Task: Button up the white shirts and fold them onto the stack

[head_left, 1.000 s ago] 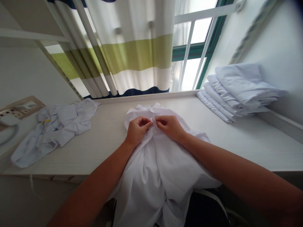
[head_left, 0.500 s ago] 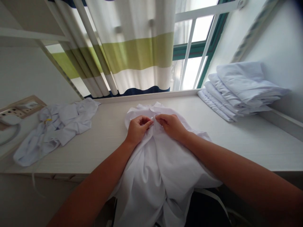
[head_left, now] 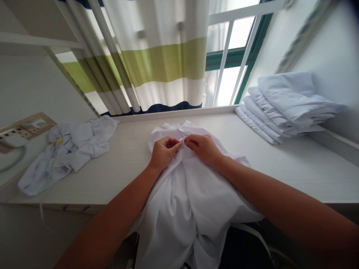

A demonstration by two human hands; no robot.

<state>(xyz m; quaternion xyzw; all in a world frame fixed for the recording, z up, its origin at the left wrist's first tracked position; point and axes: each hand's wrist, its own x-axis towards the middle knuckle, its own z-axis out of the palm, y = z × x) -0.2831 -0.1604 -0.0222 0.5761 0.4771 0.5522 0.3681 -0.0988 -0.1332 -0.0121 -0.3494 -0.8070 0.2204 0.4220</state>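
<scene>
A white garment (head_left: 187, 201) lies across the pale table (head_left: 129, 160), its upper part on the tabletop and its lower part hanging over the near edge. My left hand (head_left: 162, 153) and my right hand (head_left: 203, 149) meet at the middle of the garment near its collar. Both pinch the cloth between thumb and fingers, fingertips almost touching each other. What sits between the fingertips is too small to make out.
A crumpled white garment (head_left: 70, 147) lies at the table's left. A stack of folded white garments (head_left: 286, 108) rests at the right against the wall. Striped curtains (head_left: 157, 63) and a window stand behind the table. A wall socket panel (head_left: 22, 127) is at far left.
Almost nothing has moved. My fingertips have shifted slightly on the cloth, and the view has drifted a little.
</scene>
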